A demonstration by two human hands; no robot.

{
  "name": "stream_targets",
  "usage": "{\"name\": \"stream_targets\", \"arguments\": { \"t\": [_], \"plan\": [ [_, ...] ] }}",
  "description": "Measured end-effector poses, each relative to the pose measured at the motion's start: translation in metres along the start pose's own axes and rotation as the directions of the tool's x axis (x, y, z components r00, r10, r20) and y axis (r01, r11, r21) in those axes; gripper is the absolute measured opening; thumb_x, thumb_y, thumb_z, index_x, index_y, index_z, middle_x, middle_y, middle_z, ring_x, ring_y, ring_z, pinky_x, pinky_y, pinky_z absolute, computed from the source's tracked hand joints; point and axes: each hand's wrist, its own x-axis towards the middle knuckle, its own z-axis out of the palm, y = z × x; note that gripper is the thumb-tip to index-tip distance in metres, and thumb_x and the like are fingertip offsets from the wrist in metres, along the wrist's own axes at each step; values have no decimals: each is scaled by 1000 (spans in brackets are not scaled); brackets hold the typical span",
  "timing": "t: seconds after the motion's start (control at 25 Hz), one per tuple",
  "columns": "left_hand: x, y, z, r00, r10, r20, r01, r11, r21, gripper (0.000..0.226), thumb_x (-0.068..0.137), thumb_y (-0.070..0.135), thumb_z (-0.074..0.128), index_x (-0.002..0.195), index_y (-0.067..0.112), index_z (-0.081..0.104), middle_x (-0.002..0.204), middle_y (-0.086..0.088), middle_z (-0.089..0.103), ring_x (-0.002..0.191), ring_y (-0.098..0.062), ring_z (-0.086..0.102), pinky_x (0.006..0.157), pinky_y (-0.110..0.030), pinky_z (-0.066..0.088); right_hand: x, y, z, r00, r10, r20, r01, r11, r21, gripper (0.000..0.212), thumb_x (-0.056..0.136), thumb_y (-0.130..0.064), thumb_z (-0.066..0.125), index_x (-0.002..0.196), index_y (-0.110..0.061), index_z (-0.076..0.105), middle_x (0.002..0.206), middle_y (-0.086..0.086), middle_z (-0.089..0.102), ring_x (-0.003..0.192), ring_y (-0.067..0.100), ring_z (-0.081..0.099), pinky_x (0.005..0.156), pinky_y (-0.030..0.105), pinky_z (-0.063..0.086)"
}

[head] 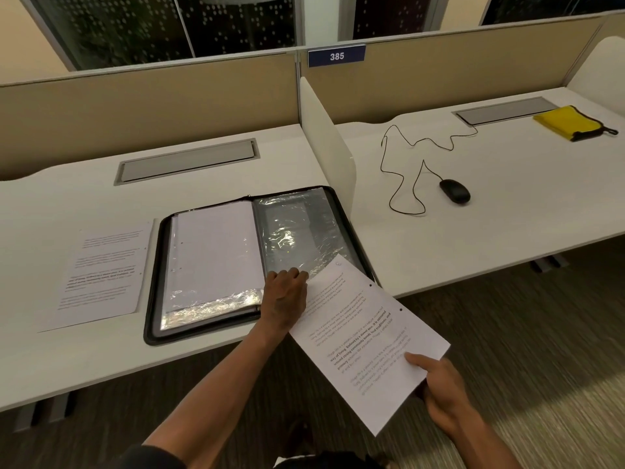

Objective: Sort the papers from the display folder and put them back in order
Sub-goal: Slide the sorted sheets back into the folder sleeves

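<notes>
White printed paper with two punched holes [367, 336] sits at five o'clock off the tabletop [50, 360] edge, pinched at its near corner by the right hand [439, 387]. At six o'clock of the open black zip display folder [257, 262], the left hand [285, 296] grips the clear sleeve's edge, probably holding it open for that sheet. Another printed sheet [101, 275] lies flat at nine o'clock, likely set aside for ordering.

White desk [101, 360] with a grey cable hatch [187, 164]. Divider [326, 143] to the right. Beyond it: black mouse [454, 190], cord [402, 170] looped loosely; yellow pouch [571, 122], possibly fabric, near a second hatch [504, 110]. Blue plate [336, 56] reads 385.
</notes>
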Motion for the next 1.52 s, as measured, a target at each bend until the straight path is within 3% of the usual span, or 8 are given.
{"name": "stream_targets", "arguments": {
  "t": [0.12,0.28,0.4,0.56,0.68,0.84,1.2,1.52],
  "plan": [
    [-9,9,-5,998,-56,-13,55,996,-77,9,86,17,72,95,14,70,76,1,66,64,-18,59,70,-34,46,0,3,2,1000,-6,-23,6,1000,17,30,92,-3,60,121,-11,62,112,15,73,105,39,67,82,51,55],
    [-43,31,-13,957,-289,30,288,934,-210,23,89,43,66,92,22,74,75,9,71,70,-10,65,86,-35,50,-2,9,5,1000,12,-20,-11,1000,18,31,93,-4,61,123,-13,61,113,15,72,105,38,68,78,49,56],
    [-78,48,-11,923,-340,181,376,897,-231,50,91,60,55,117,20,71,111,4,72,105,-13,64,107,-40,40,-3,15,11,999,29,-14,-28,999,19,34,90,-5,64,124,-12,60,112,15,73,103,39,68,74,45,55],
    [-87,55,-13,906,-275,322,358,903,-236,72,95,67,36,146,18,47,155,0,41,148,-19,27,125,-43,6,-3,20,15,998,66,6,-66,996,51,36,92,-6,62,126,-14,58,113,15,73,105,40,68,80,48,55],
    [-80,49,-15,901,-254,352,348,907,-238,96,82,79,13,153,18,33,162,-1,29,152,-19,15,123,-38,-4,-2,21,16,996,87,7,-88,994,71,40,91,-5,62,129,-17,56,119,15,70,109,41,65,98,61,49],
    [-72,42,-19,907,-231,353,327,913,-243,104,77,81,7,155,16,27,163,-3,25,153,-23,11,120,-36,-5,-6,19,17,997,74,29,-76,994,82,38,93,-4,59,128,-18,55,119,16,68,110,41,64,98,64,48],
    [-58,41,-16,887,-139,441,269,931,-247,80,98,63,37,159,17,12,167,-2,12,154,-20,0,118,-31,-6,-9,22,17,998,58,6,-59,995,82,25,95,-8,59,117,-21,59,115,16,69,110,41,64,99,64,47],
    [-47,37,-9,899,-148,412,234,958,-167,77,97,61,41,157,15,22,164,-5,21,153,-27,8,123,-43,5,-3,22,13,989,-79,-122,71,995,-72,20,104,-28,51,114,-13,60,109,15,69,98,31,65,81,45,52]
  ]
}}
